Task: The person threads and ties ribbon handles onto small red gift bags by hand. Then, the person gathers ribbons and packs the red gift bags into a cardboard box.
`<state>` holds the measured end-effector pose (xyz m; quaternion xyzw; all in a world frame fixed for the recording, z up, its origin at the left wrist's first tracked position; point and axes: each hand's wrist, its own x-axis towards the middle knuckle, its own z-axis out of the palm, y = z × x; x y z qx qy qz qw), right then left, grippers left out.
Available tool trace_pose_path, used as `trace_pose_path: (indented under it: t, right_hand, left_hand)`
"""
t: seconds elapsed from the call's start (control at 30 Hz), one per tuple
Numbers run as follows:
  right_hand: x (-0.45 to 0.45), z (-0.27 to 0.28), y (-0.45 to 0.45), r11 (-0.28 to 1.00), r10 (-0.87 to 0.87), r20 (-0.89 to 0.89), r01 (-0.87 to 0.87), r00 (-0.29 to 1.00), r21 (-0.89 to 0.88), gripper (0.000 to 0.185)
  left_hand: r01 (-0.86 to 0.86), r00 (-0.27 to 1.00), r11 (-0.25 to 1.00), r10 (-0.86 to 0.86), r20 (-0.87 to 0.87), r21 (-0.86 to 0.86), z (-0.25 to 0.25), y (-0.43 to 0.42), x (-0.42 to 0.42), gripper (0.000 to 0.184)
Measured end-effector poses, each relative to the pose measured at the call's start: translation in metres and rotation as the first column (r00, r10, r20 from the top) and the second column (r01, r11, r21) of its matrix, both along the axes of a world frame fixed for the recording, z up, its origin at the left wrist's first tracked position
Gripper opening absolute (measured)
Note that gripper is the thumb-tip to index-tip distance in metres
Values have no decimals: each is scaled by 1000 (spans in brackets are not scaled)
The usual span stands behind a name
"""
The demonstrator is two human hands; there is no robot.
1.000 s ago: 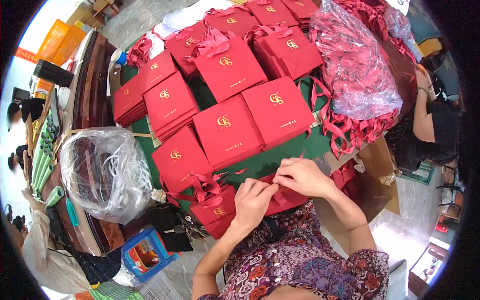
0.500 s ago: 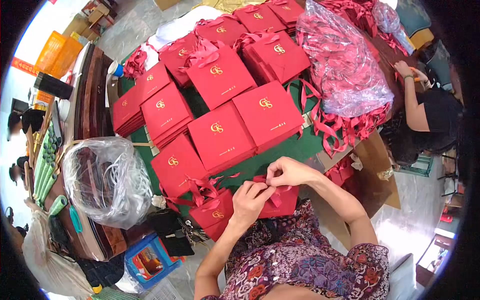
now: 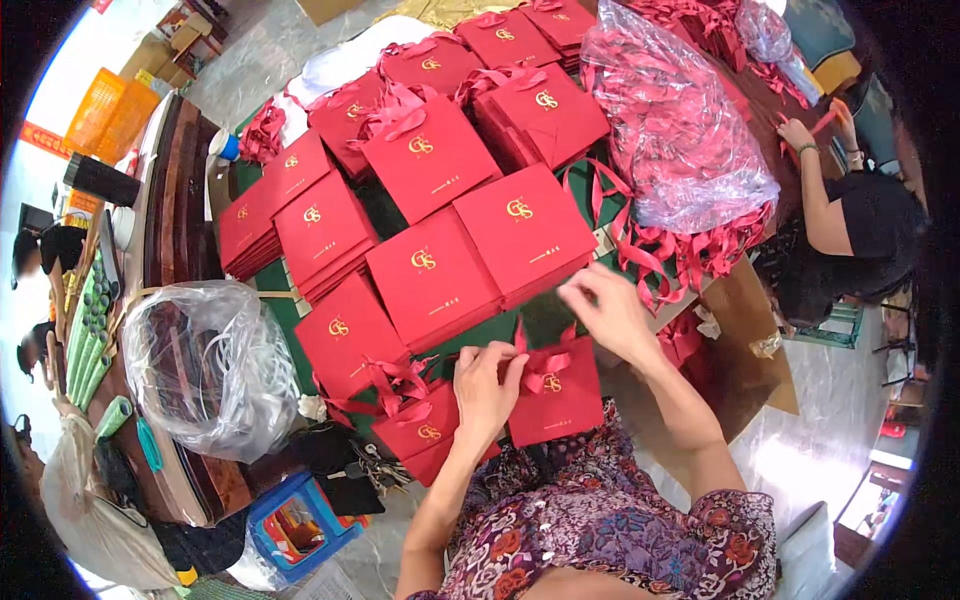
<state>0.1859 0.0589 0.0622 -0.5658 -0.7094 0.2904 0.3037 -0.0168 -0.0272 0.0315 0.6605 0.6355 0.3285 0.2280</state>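
Observation:
A red paper bag with gold print and a red ribbon stands at the near table edge, in front of my body. My left hand is at its upper left corner, thumb and fingers pinched around the ribbon's end. Just above and right of the bag, my right hand is raised, fingers curled and apart, with nothing visible in them. Left of my left hand lies another red bag with ribbon handles. Beyond my hands are stacks of flat red bags.
A clear plastic sack of red ribbons lies at the right of the green tabletop. At left are a clear bag of white strips and a blue-framed basket. A co-worker handles ribbon at far right.
My right hand has let go of the ribbon and moved up and right. The near bag's printed front now shows fully. My left hand has shifted slightly left.

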Motion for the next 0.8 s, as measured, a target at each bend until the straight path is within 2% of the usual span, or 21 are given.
trace_pose_path:
  t: [0.03, 0.07, 0.13, 0.17, 0.23, 0.27, 0.37, 0.47, 0.5, 0.53, 0.57, 0.6, 0.63, 0.7, 0.73, 0.8]
  right_hand:
    - [5, 12, -2, 998, -58, 115, 62, 992, -30, 26]
    - [16, -2, -3, 998, -69, 201, 68, 977, 11, 29]
    - [23, -8, -7, 996, -26, 384, 56, 923, -68, 30]
    - [21, -10, -10, 996, -27, 386, 58, 922, -69, 30]
    - [14, -14, -15, 996, -15, 412, 50, 911, -74, 30]
    - [13, -20, -17, 996, -12, 411, 47, 911, -74, 30]
    - [9, -39, -22, 999, -36, 281, 38, 959, -3, 25]
    - [7, -38, -22, 999, -5, 192, 12, 981, -33, 18]
    - [6, -35, -22, 999, -5, 192, 11, 981, -33, 18]
    - [4, -31, -22, 988, -5, 43, 12, 999, -156, 17]
    - [2, -29, -21, 961, -24, -106, -7, 994, -277, 17]
    - [1, -32, -22, 961, -22, -106, -8, 994, -278, 17]
    - [-1, -38, -23, 952, 6, -197, -66, 980, -300, 17]
    - [-6, -39, -24, 935, 28, -334, -143, 942, -324, 17]
    - [-8, -38, -24, 935, 30, -336, -145, 941, -323, 17]
    - [-12, -37, -25, 934, 28, -390, -163, 920, -317, 17]
  left_hand:
    - [-27, 999, 1000, 27, 17, 7, -2, 1, 1, 14]
    - [-26, 999, 1000, 26, 19, 6, -1, 3, 2, 14]
    - [-86, 994, 996, 85, -73, -21, -1, 9, 6, 20]
    - [-84, 994, 996, 82, -71, -22, -3, 12, 9, 20]
    - [-110, 971, 994, 108, -215, 5, -10, 20, 13, 23]
    - [-112, 970, 994, 111, -217, 5, -11, 22, 16, 23]
    - [-71, 935, 996, 84, -344, 48, -17, 26, 22, 22]
    - [-81, 952, 995, 62, -298, -51, -22, 28, 27, 24]
    - [-90, 970, 995, 78, -231, -43, -23, 29, 27, 20]
    - [-92, 970, 995, 80, -231, -43, -23, 30, 27, 20]
    - [-81, 989, 995, 74, -127, -53, -23, 30, 27, 17]
    - [-68, 998, 996, 67, -21, -62, -22, 29, 27, 15]
    - [-69, 998, 996, 67, -21, -62, -20, 29, 28, 15]
    - [-80, 946, 972, 144, 290, -219, -14, 27, 32, 13]
    - [-83, 946, 972, 146, 289, -219, -16, 26, 33, 13]
    - [-90, 946, 991, 117, 304, -101, -18, 26, 33, 14]
